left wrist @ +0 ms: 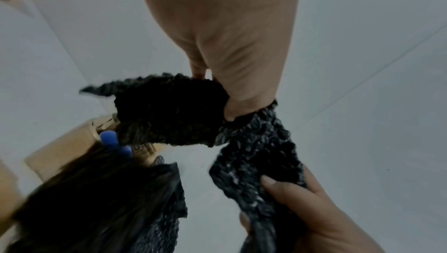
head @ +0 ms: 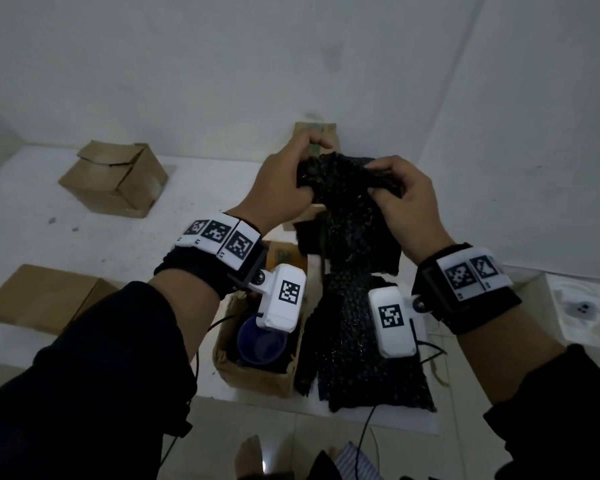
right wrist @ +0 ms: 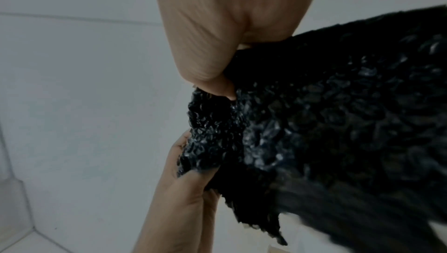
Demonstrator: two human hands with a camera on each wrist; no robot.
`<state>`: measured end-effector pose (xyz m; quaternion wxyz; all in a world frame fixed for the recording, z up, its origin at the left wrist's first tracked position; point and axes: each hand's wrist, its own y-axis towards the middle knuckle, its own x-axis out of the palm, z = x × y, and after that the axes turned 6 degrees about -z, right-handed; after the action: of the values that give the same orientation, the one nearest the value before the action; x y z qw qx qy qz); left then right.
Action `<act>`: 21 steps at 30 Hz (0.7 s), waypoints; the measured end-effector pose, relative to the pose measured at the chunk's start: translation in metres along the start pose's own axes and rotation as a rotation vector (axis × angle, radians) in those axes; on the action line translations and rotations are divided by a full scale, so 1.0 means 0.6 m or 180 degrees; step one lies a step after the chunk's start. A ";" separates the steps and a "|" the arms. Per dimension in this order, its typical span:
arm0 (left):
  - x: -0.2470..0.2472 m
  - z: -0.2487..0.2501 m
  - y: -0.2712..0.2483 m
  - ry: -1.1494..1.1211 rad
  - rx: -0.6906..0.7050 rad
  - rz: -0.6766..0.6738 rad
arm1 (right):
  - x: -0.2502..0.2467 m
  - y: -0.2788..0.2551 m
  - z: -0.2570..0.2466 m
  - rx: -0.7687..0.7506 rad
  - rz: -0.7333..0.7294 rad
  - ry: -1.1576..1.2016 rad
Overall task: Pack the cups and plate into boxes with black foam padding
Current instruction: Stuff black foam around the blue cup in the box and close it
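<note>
Both hands raise a sheet of black foam padding above the white tabletop. The left hand bunches the sheet's top left corner, its fingers curled round the material; the right hand pinches the top right edge between thumb and fingers. The rest of the sheet hangs down, and further padding lies on the tabletop below it.

Just left of that padding stands an open cardboard box holding a blue cup on a dark lining. Three more boxes are in view: one far left, one near left, one partly hidden behind the hands. No plate can be identified; a white tray sits at the right.

Risks, as judged from this moment:
- The hanging part may catch the open box's flap or the cup rim when lowered, tipping the cup.
- The sheet is ragged at its edges; a strong pull apart between the two hands could tear it.
- Bunched padding pushed in unevenly may leave one side of the cup bare against cardboard.
- The dangling wrist cables may snag the lower padding.
</note>
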<state>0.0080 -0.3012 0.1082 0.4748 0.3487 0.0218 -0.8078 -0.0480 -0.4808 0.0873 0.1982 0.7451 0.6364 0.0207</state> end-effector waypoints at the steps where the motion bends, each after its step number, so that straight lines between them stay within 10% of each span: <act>1: -0.006 0.005 -0.003 0.0019 -0.0056 0.0054 | -0.004 0.003 -0.010 -0.0020 -0.0020 0.0108; 7: -0.047 0.027 -0.040 -0.0147 -0.0568 0.0038 | -0.004 -0.005 -0.057 -0.0121 -0.0749 0.0494; 13: -0.067 0.010 -0.116 -0.0314 -0.1077 -0.0625 | 0.050 -0.038 -0.049 -0.0201 -0.1544 -0.1276; 21: -0.069 -0.074 -0.214 -0.0023 -0.1334 -0.1131 | 0.148 -0.100 -0.004 0.0531 -0.1031 -0.2052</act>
<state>-0.0556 -0.1834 0.0611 0.3875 0.2306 0.2476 -0.8575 -0.0881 -0.3887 0.0505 0.3278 0.6166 0.6505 -0.2987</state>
